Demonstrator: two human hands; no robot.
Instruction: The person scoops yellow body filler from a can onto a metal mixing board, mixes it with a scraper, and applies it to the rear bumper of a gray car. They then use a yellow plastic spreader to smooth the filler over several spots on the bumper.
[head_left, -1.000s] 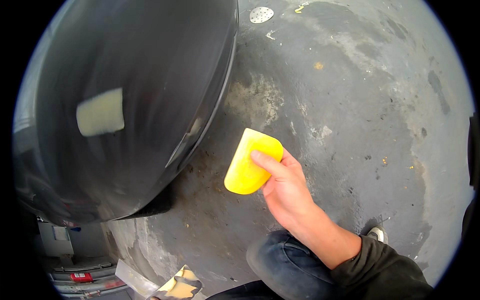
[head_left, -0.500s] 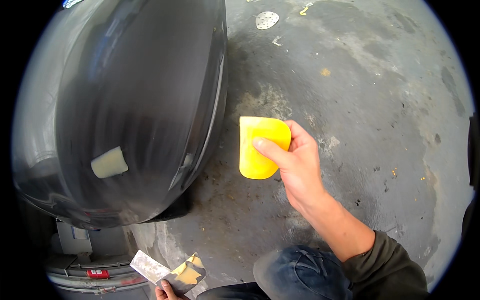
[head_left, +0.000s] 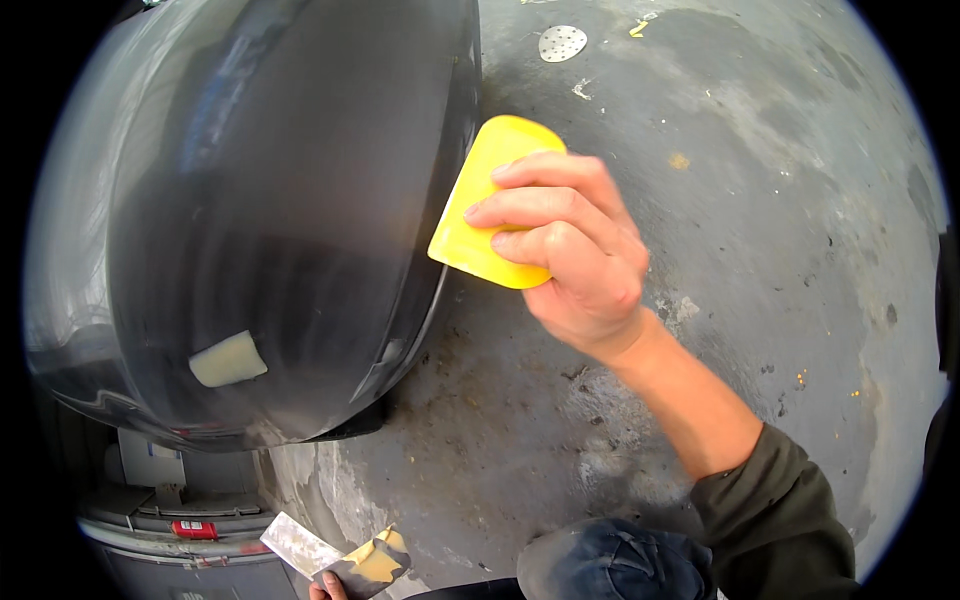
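My right hand [head_left: 590, 245] grips a yellow plastic putty spreader [head_left: 507, 143], with several fingers laid across its face. The spreader's straight edge is close to the right edge of a dark, curved car body panel [head_left: 270, 200]; I cannot tell whether it touches. Low on the panel sits a pale yellowish patch of filler [head_left: 229, 360]. At the lower edge my left hand [head_left: 326, 589], mostly cut off, pinches a grey plate [head_left: 357, 582] smeared with yellow putty [head_left: 378, 566]. A whitish, stained rectangular piece [head_left: 298, 543] sticks out from that plate to the left.
A grey, stained concrete floor [head_left: 740, 300] spreads to the right of the panel. On it lie a round perforated disc [head_left: 562, 43] and a yellow scrap [head_left: 638, 29]. A red item [head_left: 193, 529] shows at lower left among grey parts. My knee [head_left: 615, 560] is at the bottom.
My right hand has moved up and turned over, so the back of its fingers now shows. The spreader has tilted and come nearer the panel's edge. The left hand still holds the plate.
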